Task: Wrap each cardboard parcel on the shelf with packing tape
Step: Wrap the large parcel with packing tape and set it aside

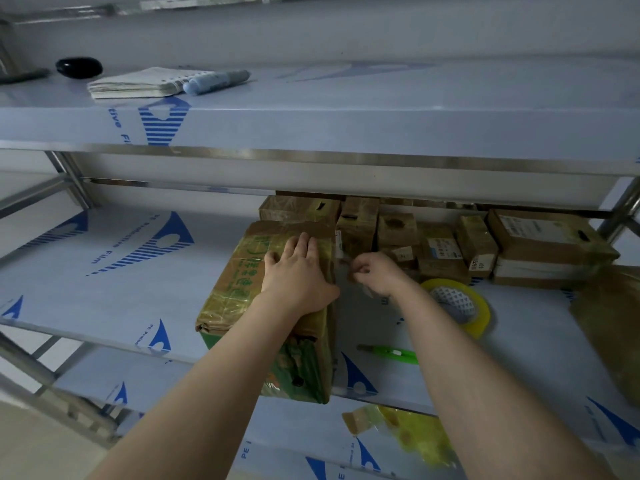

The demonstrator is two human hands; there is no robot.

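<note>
Film-covered mid shelf [104, 271]: parcel [242, 292] sitting at front edge, shelf film showing wide on its left. My L hand [298, 271] pressing flat on top; R hand [377, 273] pinching tape strip [363, 289] by parcel's rt edge; tape roll [483, 318] lying nearby.

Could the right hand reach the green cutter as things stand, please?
Probably yes: the green cutter lies uncovered on the shelf, close below the right hand, though that hand is pinching a tape end.

Film-covered shelf [104, 289] bears taped parcels [547, 237]; nearby, tape roll [482, 323], green cutter [391, 353].
</note>
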